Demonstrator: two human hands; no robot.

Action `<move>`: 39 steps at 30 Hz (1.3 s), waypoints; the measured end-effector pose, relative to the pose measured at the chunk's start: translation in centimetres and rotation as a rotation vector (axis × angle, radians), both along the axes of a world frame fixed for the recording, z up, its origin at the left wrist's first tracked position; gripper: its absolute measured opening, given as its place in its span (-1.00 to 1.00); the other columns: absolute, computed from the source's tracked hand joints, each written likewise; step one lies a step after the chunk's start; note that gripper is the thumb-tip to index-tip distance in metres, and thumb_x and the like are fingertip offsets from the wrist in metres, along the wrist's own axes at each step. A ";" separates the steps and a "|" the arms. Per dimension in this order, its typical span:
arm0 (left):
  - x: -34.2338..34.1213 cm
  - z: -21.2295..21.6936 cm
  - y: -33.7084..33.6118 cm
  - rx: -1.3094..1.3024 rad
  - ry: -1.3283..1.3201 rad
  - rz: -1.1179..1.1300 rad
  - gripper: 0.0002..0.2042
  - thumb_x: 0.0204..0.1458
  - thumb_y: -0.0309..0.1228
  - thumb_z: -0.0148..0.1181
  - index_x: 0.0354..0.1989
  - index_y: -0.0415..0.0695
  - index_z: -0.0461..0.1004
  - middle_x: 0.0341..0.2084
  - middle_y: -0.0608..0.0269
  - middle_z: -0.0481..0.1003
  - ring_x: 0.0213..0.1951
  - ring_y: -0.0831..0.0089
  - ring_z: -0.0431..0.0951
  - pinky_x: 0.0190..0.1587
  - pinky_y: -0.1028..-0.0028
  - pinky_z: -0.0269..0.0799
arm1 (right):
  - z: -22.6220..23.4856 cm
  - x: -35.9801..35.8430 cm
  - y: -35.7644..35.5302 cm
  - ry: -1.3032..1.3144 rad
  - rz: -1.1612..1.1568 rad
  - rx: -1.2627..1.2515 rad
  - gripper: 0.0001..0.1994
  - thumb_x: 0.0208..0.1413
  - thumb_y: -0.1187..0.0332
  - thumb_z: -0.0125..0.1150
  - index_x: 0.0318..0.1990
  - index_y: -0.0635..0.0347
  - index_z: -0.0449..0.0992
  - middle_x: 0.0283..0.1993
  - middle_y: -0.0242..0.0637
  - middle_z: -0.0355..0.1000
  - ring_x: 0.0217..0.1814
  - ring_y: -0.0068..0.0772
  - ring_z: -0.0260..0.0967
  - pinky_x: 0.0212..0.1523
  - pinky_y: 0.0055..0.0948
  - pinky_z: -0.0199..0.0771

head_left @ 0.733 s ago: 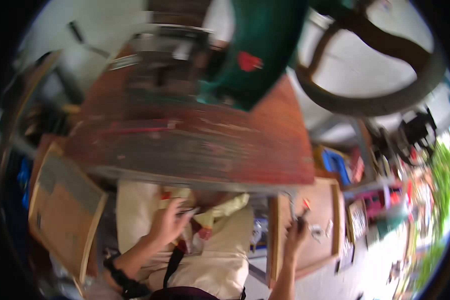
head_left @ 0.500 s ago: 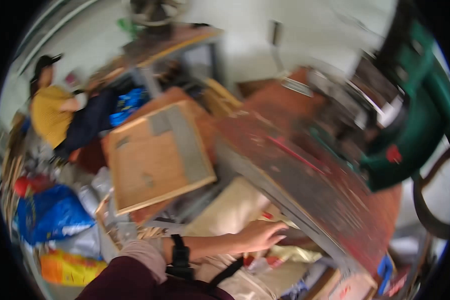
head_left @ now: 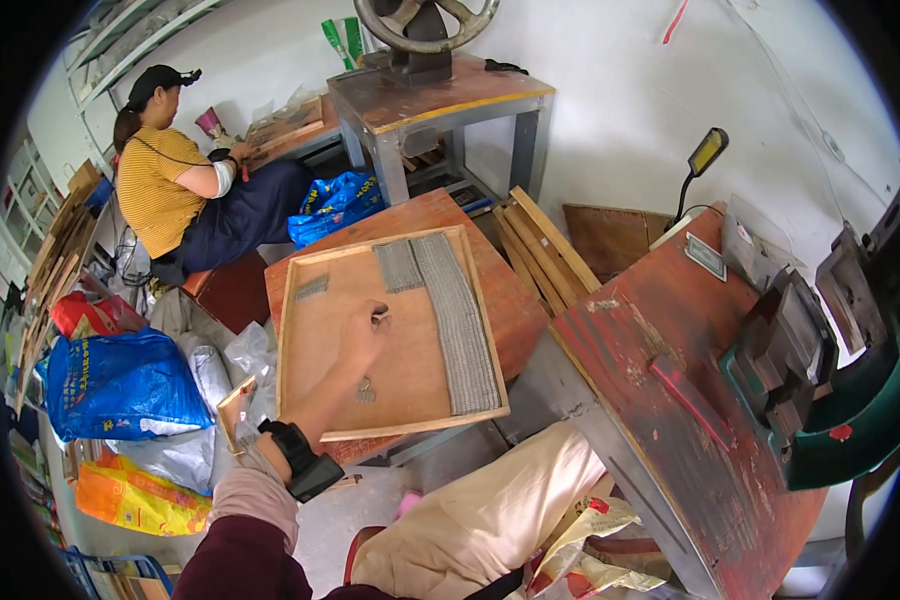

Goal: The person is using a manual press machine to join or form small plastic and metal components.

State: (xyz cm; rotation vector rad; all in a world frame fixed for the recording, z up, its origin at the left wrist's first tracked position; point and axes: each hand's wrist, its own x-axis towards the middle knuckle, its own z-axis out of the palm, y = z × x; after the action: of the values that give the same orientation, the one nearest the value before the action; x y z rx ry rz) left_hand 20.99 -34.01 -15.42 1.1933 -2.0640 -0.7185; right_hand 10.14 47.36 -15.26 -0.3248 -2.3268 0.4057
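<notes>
My left hand (head_left: 363, 335) reaches over a shallow wooden tray (head_left: 395, 435), with its fingers curled together. Something small and dark shows at the fingertips, too small to name. Small grey metal pieces (head_left: 457, 330) are packed in tight rows along the tray's right side, with a shorter block of them (head_left: 398, 266) at the far edge. Another small group (head_left: 312, 288) lies at the far left of the tray. A few loose pieces (head_left: 366, 390) rest just below my hand. My right hand is out of view.
Right of the tray stands a worn red bench (head_left: 630, 390) bearing a green machine (head_left: 850, 450) and a red bar (head_left: 690, 400). A co-worker in a yellow shirt (head_left: 160, 185) sits at the far left. Blue bags (head_left: 125, 385) and wooden boards (head_left: 535, 250) are nearby.
My left hand has moved from above my lap, beside the red bench, over to the tray, and its outstretched fingers have curled in. The view has shifted and become sharper.
</notes>
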 end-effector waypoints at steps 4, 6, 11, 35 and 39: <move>-1.8 -0.7 -3.6 -0.351 -0.240 -0.099 -0.76 -0.06 -0.48 0.12 -0.18 -0.26 0.48 -0.15 -0.02 0.47 -0.05 0.10 0.42 -0.03 0.25 0.35 | 9.8 -4.0 -11.3 0.262 0.086 0.176 -0.73 0.07 0.45 0.20 -0.11 0.41 0.40 -0.21 -0.01 0.44 -0.21 -0.16 0.44 -0.20 -0.31 0.54; -3.1 -1.1 -4.6 -0.474 -0.303 -0.089 -0.74 -0.08 -0.48 0.13 -0.17 -0.24 0.48 -0.09 0.00 0.43 0.03 0.07 0.35 0.02 0.19 0.30 | 12.0 -4.9 -14.5 0.255 0.047 0.311 -0.74 0.07 0.46 0.19 -0.11 0.41 0.40 -0.20 -0.03 0.44 -0.21 -0.21 0.44 -0.19 -0.32 0.56; -3.3 -4.3 -7.6 -0.626 -0.499 -0.076 -0.66 -0.10 -0.47 0.12 -0.08 -0.24 0.45 0.07 -0.01 0.31 0.20 -0.02 0.12 0.16 0.08 0.12 | 14.5 -4.9 -20.8 0.343 0.248 0.354 -0.61 0.05 0.47 0.19 0.04 0.42 0.31 0.02 0.03 0.34 -0.14 -0.16 0.44 -0.22 -0.34 0.62; -5.3 -0.7 -8.6 -0.342 -0.556 -0.048 -0.64 -0.33 -0.42 0.34 -0.25 -0.18 0.51 0.03 -0.03 0.27 0.18 -0.04 0.09 0.13 0.09 0.06 | 14.0 -3.9 -21.5 0.298 0.302 0.240 -0.82 0.06 0.56 0.16 -0.17 0.41 0.43 -0.08 0.08 0.40 -0.28 -0.13 0.46 -0.29 -0.33 0.57; -5.3 -0.5 -7.8 -0.356 -0.580 -0.090 -0.66 -0.32 -0.42 0.33 -0.24 -0.13 0.55 0.04 -0.08 0.27 0.18 -0.04 0.08 0.15 0.06 0.05 | 13.3 -4.3 -20.9 0.345 0.289 0.333 -0.88 0.06 0.52 0.18 -0.26 0.39 0.48 -0.30 -0.04 0.47 -0.33 -0.18 0.45 -0.29 -0.32 0.53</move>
State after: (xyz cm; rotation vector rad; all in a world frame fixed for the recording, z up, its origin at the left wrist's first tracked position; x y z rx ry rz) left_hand 15.67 -41.86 -15.92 1.1945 -2.5881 -0.0156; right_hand 5.87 26.46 -1.94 0.2297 -2.0542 0.1859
